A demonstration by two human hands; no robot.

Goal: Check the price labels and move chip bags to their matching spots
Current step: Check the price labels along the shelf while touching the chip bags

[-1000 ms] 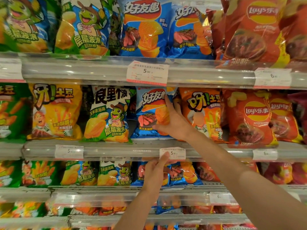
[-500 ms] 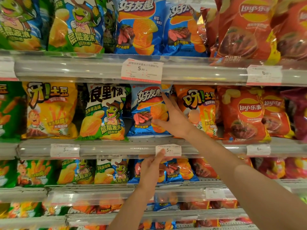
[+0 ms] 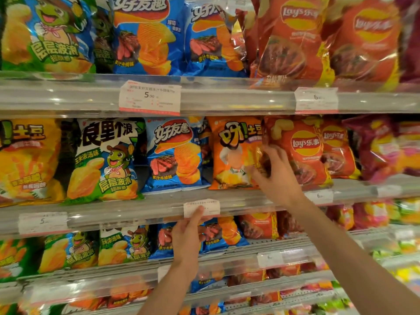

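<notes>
The step in hand is the check itself: the left hand [image 3: 186, 235] reaches up to the price label [image 3: 201, 208] on the rail of the middle shelf [image 3: 136, 211], one fingertip pressed on the paper, the other fingers loosely curled and holding nothing. The print on that label is too blurred to read.

At 1 o'clock from the label, the right hand [image 3: 276, 176] lies spread over the seam between the orange bag [image 3: 234, 153] and the red Lay's bag [image 3: 302, 151], fingers open against the foil. It touches both; whether the grip has closed on either I cannot tell. At 11 o'clock from the label stands the blue bag [image 3: 175, 155], upright and untouched.

The orange bag stands between blue and red, almost directly above the label, and looks like the one in doubt. Judging by this, no bag has been lifted yet. The next move calls for reading the label against the bag above it, then pinching that bag by its top edge and drawing it straight out without dragging its neighbours off the shelf.
</notes>
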